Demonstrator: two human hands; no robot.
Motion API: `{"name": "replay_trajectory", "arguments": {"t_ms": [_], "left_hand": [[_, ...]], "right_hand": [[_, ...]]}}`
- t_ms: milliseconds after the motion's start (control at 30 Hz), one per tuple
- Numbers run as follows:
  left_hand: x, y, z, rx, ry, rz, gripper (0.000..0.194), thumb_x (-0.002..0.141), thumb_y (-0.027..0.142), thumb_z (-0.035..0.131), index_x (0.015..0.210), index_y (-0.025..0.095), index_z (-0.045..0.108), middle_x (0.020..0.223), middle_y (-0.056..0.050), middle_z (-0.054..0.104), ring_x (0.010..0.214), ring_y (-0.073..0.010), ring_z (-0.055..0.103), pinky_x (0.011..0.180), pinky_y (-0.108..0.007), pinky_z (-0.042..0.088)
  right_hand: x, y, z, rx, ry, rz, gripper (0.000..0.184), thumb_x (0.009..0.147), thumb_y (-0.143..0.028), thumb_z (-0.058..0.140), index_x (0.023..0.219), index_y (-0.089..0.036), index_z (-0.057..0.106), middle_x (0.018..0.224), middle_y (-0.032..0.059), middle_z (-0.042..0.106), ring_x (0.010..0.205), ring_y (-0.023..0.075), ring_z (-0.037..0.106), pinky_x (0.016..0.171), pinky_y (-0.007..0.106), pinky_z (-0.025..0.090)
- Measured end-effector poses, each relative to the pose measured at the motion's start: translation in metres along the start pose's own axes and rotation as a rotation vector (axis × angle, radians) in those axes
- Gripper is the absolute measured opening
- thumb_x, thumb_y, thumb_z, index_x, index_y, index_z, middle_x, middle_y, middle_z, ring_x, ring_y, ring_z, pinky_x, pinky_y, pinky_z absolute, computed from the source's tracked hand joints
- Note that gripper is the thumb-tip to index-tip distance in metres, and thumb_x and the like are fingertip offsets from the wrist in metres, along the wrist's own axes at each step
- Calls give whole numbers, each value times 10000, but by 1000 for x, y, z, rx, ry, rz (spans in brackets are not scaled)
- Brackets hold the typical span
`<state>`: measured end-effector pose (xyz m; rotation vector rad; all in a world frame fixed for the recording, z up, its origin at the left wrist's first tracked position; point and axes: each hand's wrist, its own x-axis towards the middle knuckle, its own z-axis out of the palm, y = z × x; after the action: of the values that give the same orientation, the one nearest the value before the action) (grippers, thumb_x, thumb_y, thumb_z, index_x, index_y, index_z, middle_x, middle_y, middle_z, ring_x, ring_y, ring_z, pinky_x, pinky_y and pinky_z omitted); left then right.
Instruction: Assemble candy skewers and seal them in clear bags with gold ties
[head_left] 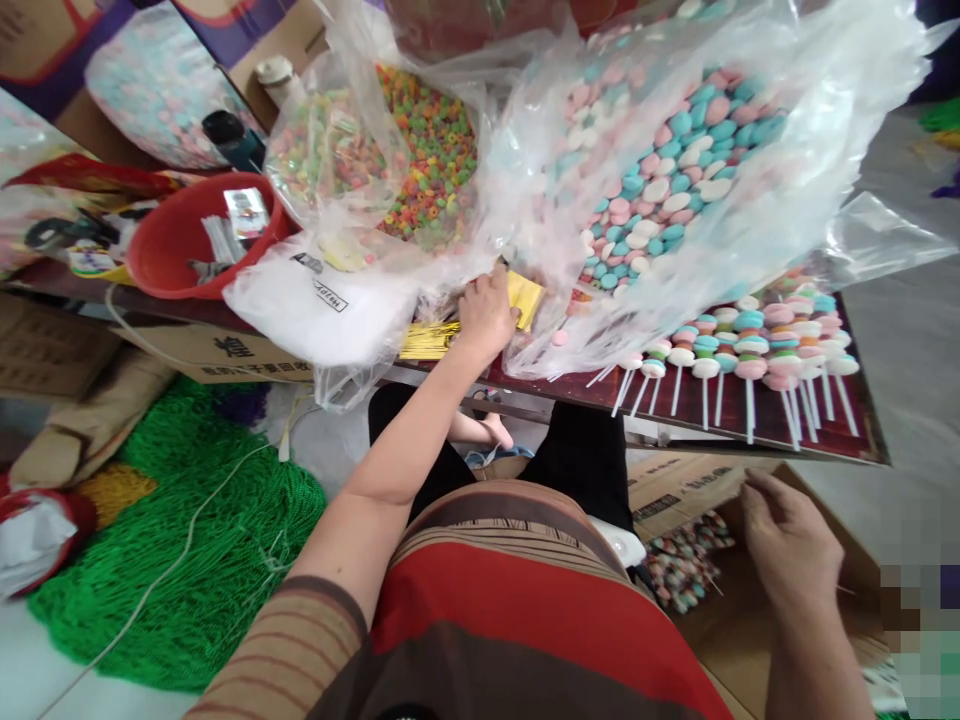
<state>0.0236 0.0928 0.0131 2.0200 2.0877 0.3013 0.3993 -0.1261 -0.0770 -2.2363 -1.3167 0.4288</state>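
My left hand (489, 312) reaches over the front of the table, fingers bent down among yellow printed strips (429, 342) and a yellow packet (525, 298). Its fingertips are partly hidden, so what they grip cannot be made out. Low at the right, my right hand (796, 545) hangs above an open cardboard box (757, 615), its fingers curled together. Anything in its grasp is hidden. Inside that box lie candy skewers (686, 562). More skewers of pink, white and blue candies (752, 345) rest along the table's right front edge, white sticks pointing toward me.
A clear bag of pastel candies (667, 200) covers much of the table (862, 420). Beside it are a bag of small colored rings (431, 150), white plastic bags (330, 300) and a red bowl (161, 250). Green netting (187, 540) and a cable lie on the floor.
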Motion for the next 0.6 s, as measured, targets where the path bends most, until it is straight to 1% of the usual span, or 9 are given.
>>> {"name": "replay_trajectory", "arguments": {"t_ms": [67,133,233,367,500,600], "left_hand": [[-1,3,1,-11,-6,6,658,924,163,573,1554,147,383,1456,-230,538,1310,-373,559,1086,-478,434],[-1,3,2,-25,-14,-5,688,929,181,579,1574,128,345,1462,-248,515,1311,-385,558,1083,-485,436],[3,-1,3,-49,-29,-15,744,921,228,622,1585,93,314,1419,-276,533,1314,-405,559,1088,-498,434],[12,-8,5,-92,-47,22,779,889,169,627,1596,115,303,1366,-267,588,1315,-404,568,1096,-509,429],[19,-11,7,-169,-56,-6,793,861,81,582,1603,98,303,1330,-262,620,1286,-386,601,1081,-480,444],[21,-12,11,-216,-29,-28,774,851,31,524,1597,101,328,1334,-253,625,1280,-377,604,1083,-485,444]], "right_hand": [[-1,-4,3,10,8,-43,156,737,-469,570,813,-341,615,1047,197,755,1104,412,722,1018,551,538],[-4,-5,7,22,13,-82,154,746,-486,570,789,-346,616,1033,190,762,1071,416,733,1014,556,550],[-11,-5,15,53,15,-134,174,757,-510,577,771,-343,627,983,176,773,1034,430,743,991,590,568],[-19,-11,24,92,-7,-172,151,781,-495,598,767,-356,655,960,170,781,1006,423,757,962,588,584],[-23,-24,30,135,-23,-229,142,825,-460,620,784,-352,702,975,150,791,971,404,769,925,587,600],[-25,-41,32,192,-7,-302,219,883,-461,609,859,-294,749,1008,131,798,979,365,770,962,588,591]]}}
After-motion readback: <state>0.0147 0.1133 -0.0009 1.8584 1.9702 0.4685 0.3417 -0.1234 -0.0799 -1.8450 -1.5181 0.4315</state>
